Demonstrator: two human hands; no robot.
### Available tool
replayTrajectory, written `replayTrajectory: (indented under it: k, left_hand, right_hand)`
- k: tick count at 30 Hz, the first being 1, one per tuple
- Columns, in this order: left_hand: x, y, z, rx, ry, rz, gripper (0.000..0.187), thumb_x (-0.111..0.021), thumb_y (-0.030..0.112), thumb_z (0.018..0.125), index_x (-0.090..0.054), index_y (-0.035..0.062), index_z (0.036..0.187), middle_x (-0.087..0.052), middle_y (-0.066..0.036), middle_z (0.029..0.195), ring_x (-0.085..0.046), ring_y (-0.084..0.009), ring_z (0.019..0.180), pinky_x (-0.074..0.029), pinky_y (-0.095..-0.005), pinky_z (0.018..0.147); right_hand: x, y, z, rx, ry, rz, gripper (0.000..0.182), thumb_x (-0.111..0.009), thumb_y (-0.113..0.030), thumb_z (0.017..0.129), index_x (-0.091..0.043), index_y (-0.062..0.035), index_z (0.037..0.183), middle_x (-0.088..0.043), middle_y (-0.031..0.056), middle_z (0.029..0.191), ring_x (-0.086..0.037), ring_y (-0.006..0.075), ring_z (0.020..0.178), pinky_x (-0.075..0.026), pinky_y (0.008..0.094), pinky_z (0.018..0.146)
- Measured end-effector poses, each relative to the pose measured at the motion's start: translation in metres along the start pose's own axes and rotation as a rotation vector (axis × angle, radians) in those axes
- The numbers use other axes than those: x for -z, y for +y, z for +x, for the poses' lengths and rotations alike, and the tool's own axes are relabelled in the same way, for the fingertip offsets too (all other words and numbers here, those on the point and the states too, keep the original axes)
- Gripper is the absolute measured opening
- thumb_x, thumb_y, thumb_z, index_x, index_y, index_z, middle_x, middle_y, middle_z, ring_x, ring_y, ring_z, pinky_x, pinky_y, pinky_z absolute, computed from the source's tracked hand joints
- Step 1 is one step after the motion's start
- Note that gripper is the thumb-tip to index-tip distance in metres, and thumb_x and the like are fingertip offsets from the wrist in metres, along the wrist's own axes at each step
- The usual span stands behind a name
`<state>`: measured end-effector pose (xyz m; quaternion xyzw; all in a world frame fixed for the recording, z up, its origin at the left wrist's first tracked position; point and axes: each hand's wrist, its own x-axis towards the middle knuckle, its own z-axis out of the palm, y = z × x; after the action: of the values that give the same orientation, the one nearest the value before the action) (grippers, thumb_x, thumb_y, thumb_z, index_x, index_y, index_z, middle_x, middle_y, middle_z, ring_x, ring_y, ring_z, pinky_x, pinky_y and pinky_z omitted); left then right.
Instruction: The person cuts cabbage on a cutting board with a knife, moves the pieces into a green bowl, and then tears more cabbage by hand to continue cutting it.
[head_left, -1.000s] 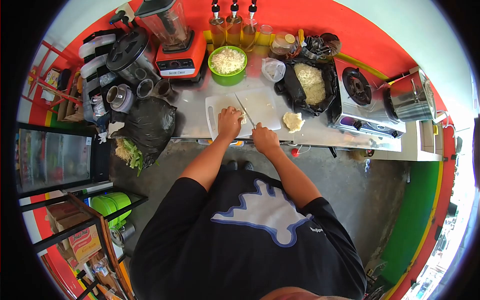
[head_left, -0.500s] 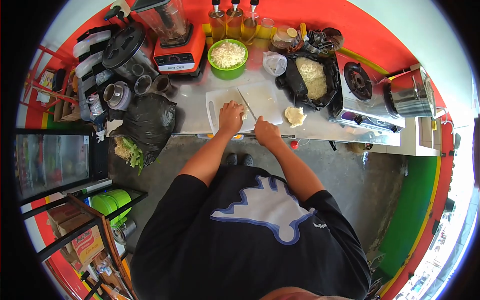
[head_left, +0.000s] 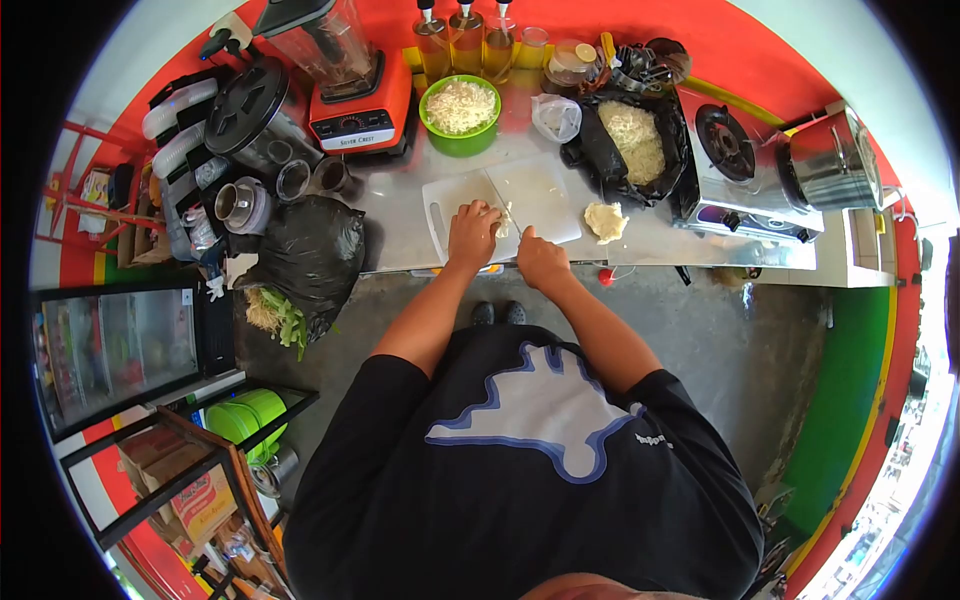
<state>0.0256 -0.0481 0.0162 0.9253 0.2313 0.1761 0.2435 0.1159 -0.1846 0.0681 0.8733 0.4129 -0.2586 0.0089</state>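
A white cutting board (head_left: 547, 192) lies at the counter's front edge. My right hand (head_left: 543, 263) is closed round the handle of a knife (head_left: 497, 190), its blade pointing away across the board. Left of the blade, my left hand (head_left: 473, 236) has its fingers curled down on a small pale piece of food (head_left: 503, 226), mostly hidden beneath the fingertips. Pale bits lie near the blade. Just right of the board sits a larger cream-coloured lump of food (head_left: 605, 222), rough at the edges.
Behind the board stand a green bowl (head_left: 462, 143) of pale shreds and a red blender (head_left: 352, 120). A black bag (head_left: 590, 150) with more shreds and a stove (head_left: 745, 180) are to the right. At left, a black plastic bag (head_left: 310, 255) overhangs the counter edge.
The whole view has shifted slightly, so the counter appears farther right. My left fingers and the knife have moved only a little on the board; both grips stay the same.
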Motion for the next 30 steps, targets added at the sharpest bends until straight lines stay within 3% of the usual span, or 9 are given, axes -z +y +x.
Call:
replayTrajectory:
  k: [8, 13, 15, 19, 21, 30]
  left_hand:
    - [0.002, -0.005, -0.003, -0.044, 0.013, -0.028, 0.016, -0.067, 0.014, 0.086, -0.070, 0.0136, 0.102, -0.059, -0.007, 0.114, -0.055, -0.0299, 0.107, -0.043, -0.0439, 0.088]
    - [-0.001, -0.017, -0.003, -0.185, 0.107, -0.122, 0.023, -0.068, 0.015, 0.086, -0.070, 0.0114, 0.109, -0.058, -0.008, 0.114, -0.055, -0.0299, 0.106, -0.045, -0.0435, 0.090]
    - [-0.003, -0.020, -0.003, -0.192, 0.118, -0.139, 0.023, -0.068, 0.015, 0.087, -0.071, 0.0102, 0.109, -0.059, -0.008, 0.114, -0.055, -0.0297, 0.105, -0.045, -0.0433, 0.090]
    - [-0.007, -0.023, -0.006, -0.178, 0.127, -0.163, 0.023, -0.068, 0.015, 0.088, -0.073, 0.0073, 0.109, -0.059, -0.009, 0.113, -0.056, -0.0294, 0.103, -0.047, -0.0420, 0.091]
    - [-0.005, -0.023, -0.006, -0.176, 0.146, -0.149, 0.021, -0.067, 0.015, 0.089, -0.074, 0.0071, 0.108, -0.060, -0.008, 0.112, -0.056, -0.0286, 0.101, -0.048, -0.0408, 0.090]
    - [-0.006, -0.021, -0.010, -0.145, 0.145, -0.154, 0.019, -0.067, 0.012, 0.088, -0.075, 0.0085, 0.105, -0.061, -0.006, 0.111, -0.057, -0.0263, 0.099, -0.048, -0.0392, 0.089]
  right_hand:
    - [-0.021, -0.008, 0.003, -0.091, 0.030, 0.097, 0.029, -0.048, -0.027, 0.103, -0.046, 0.0006, 0.108, -0.072, 0.0257, 0.095, -0.071, 0.0409, 0.093, -0.056, 0.0484, 0.082]
    - [-0.002, -0.011, -0.003, -0.075, 0.067, 0.052, 0.029, -0.047, -0.029, 0.103, -0.045, 0.0000, 0.108, -0.072, 0.0248, 0.092, -0.071, 0.0414, 0.091, -0.056, 0.0489, 0.081]
    - [-0.001, -0.020, -0.016, -0.112, 0.064, 0.013, 0.019, -0.045, -0.015, 0.098, -0.048, 0.0005, 0.109, -0.073, 0.0217, 0.091, -0.073, 0.0373, 0.087, -0.059, 0.0450, 0.078]
    - [-0.027, -0.025, -0.015, -0.149, 0.101, 0.005, 0.021, -0.045, -0.017, 0.099, -0.047, 0.0007, 0.110, -0.073, 0.0217, 0.089, -0.074, 0.0374, 0.086, -0.059, 0.0449, 0.076]
    - [-0.032, -0.025, -0.009, -0.200, 0.049, 0.128, 0.044, -0.048, -0.029, 0.102, -0.040, 0.0056, 0.128, -0.072, 0.0262, 0.096, -0.071, 0.0418, 0.092, -0.057, 0.0496, 0.081]
    - [-0.015, -0.030, -0.023, -0.142, 0.056, 0.051, 0.030, -0.048, -0.026, 0.101, -0.044, 0.0017, 0.113, -0.072, 0.0257, 0.092, -0.072, 0.0410, 0.089, -0.058, 0.0486, 0.079]
